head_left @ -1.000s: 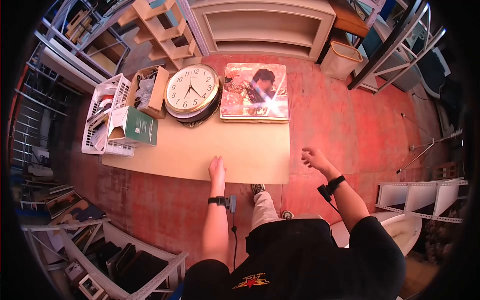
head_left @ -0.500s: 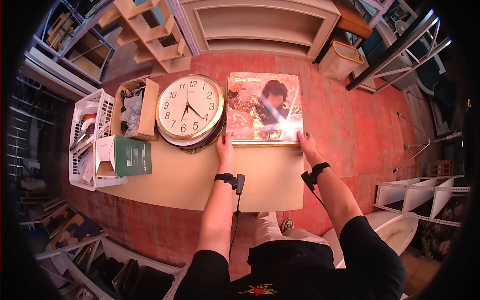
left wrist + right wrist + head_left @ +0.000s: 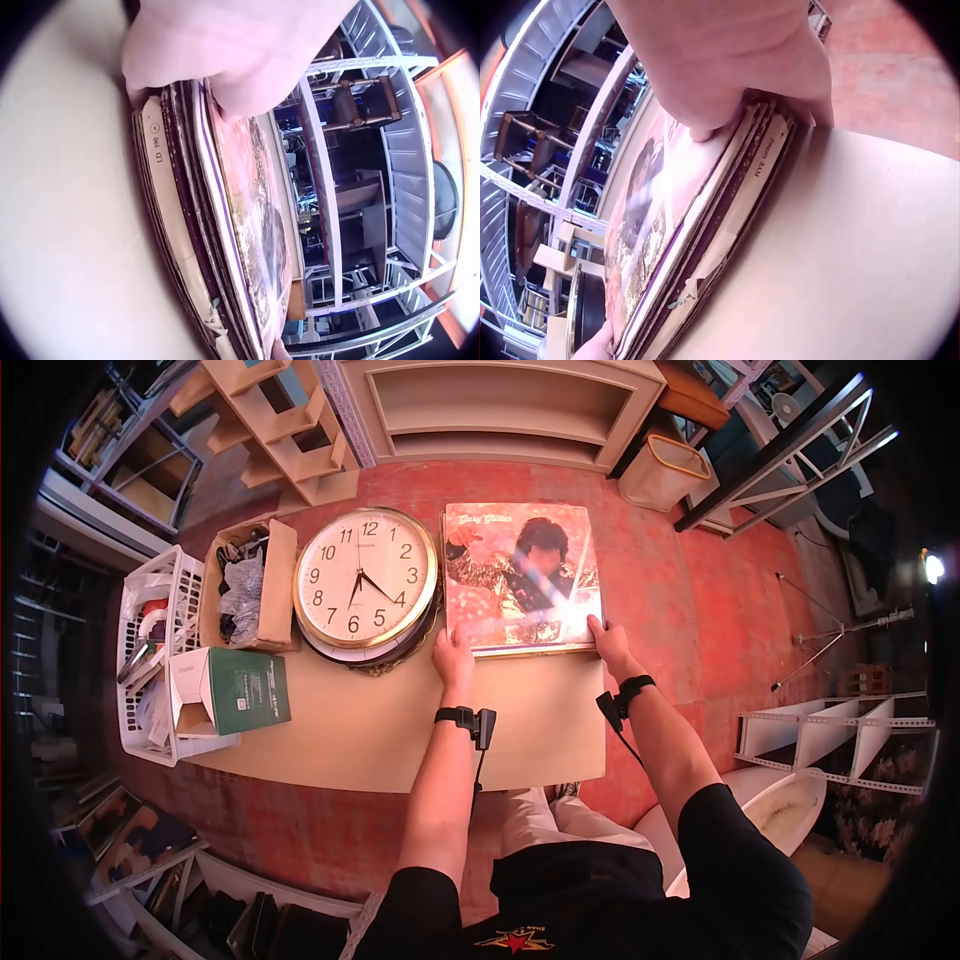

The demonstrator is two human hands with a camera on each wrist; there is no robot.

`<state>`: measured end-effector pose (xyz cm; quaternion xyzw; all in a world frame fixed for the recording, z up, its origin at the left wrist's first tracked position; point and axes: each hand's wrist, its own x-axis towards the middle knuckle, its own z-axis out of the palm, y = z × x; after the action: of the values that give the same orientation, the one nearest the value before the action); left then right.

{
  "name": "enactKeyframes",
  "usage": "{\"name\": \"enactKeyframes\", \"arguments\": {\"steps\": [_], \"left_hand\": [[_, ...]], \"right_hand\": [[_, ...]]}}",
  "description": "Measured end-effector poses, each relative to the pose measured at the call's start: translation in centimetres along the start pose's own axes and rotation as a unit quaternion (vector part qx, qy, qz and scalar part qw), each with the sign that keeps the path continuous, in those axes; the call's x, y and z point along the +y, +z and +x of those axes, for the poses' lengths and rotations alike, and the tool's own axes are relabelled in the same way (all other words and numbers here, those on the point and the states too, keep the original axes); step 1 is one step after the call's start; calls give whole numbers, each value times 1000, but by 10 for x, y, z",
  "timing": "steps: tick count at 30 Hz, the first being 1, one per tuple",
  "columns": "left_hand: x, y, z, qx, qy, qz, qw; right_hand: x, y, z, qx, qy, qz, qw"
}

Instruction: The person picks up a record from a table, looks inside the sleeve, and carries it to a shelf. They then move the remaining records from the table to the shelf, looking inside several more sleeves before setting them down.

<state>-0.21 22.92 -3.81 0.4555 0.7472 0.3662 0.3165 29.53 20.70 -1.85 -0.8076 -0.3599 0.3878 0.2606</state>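
A person stands at the near edge of a low tan table [image 3: 400, 730] and has both hands on a stack of record sleeves [image 3: 520, 575] lying at the far right of the table top. The left hand [image 3: 452, 657] grips the stack's near left corner: in the left wrist view its thumb lies on the top cover while the fingers curl down round the edge. The right hand [image 3: 603, 640] grips the near right corner in the same way, thumb pressed on the top sleeve and fingers wrapped round the side, as the right wrist view shows. The stack holds several worn sleeves, the top one glossy and printed with a figure in a glittering jacket; glare falls across its near right part. Whether the stack is lifted off the table or lying flat cannot be told.

Just left of the stack, touching or nearly so, a round wall clock [image 3: 365, 580] with a gold rim lies face up on top of other round things. Further left sits an open cardboard box [image 3: 282, 585] with bags inside, and nearer, a green and white box [image 3: 232, 690]. A white plastic basket [image 3: 145, 735] hangs over the table's left end. Beyond the table stand a pale shelf unit [image 3: 510, 410] and a small bin [image 3: 660, 472] on the red floor
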Motion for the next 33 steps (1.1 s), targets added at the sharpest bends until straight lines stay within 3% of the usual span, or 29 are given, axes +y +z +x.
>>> {"name": "enactKeyframes", "arguments": {"steps": [3,6,9,11,15,21,26,33], "left_hand": [[5,-6,-18,11,17,-13,1000],[8,-15,-37,-28,-35,-19,999],[1,-23,-64,-16,-26,-29,999],[-11,-25,-78,-49,-42,-43,997],[-32,-34,-119,-10,7,-116,993],[-50,-60,-168,-39,-31,-75,996],[-59,-67,-206,3,-14,-94,995],[-64,-81,-265,21,-74,-27,997]], "right_hand": [[3,-6,-4,-9,5,18,1000],[18,-13,-10,-18,-4,8,1000],[32,-26,-29,-62,14,36,997],[36,-37,-45,-122,11,27,992],[63,-49,-81,-143,24,4,989],[90,-64,-125,-257,60,41,964],[109,-70,-144,-279,72,37,957],[151,-73,-164,-286,45,33,957]]}}
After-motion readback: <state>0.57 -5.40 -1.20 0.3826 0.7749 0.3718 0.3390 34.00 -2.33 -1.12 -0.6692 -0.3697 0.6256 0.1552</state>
